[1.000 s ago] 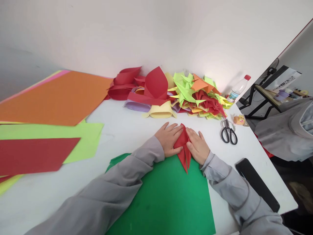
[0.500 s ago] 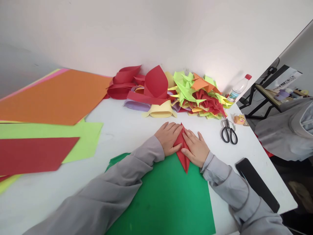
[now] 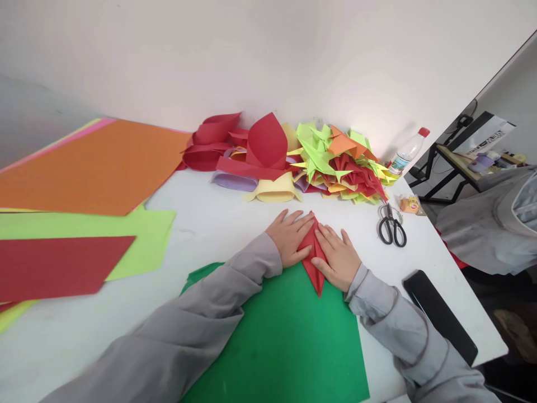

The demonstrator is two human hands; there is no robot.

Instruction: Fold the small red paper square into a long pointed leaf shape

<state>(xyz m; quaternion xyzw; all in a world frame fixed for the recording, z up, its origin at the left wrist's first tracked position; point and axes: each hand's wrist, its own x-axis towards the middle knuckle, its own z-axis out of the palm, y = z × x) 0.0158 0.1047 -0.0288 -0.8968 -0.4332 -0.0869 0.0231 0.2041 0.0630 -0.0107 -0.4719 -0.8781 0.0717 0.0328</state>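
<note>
A red folded paper (image 3: 315, 270), a narrow diamond with a crease down its middle, lies partly on a green sheet (image 3: 289, 341) and partly on the white table. My left hand (image 3: 289, 237) rests flat on its left side, fingers extended toward the top point. Across from it, my right hand (image 3: 339, 256) lies on the right side with fingers stretched out. Both hands press the paper down, and neither grasps it. The hands cover parts of its two side edges.
Large orange (image 3: 96, 168), lime (image 3: 155, 235) and red sheets (image 3: 62, 266) lie at left. Along the wall sit rolled red paper shapes (image 3: 266, 140) and folded paper stars (image 3: 319, 148). Scissors (image 3: 392, 226), a bottle (image 3: 409, 150), a wrapped snack (image 3: 410, 205) and a black phone (image 3: 440, 316) stand or lie at right.
My right hand has shifted very slightly to the right on the red folded paper. My left hand and the paper look nearly unchanged.
</note>
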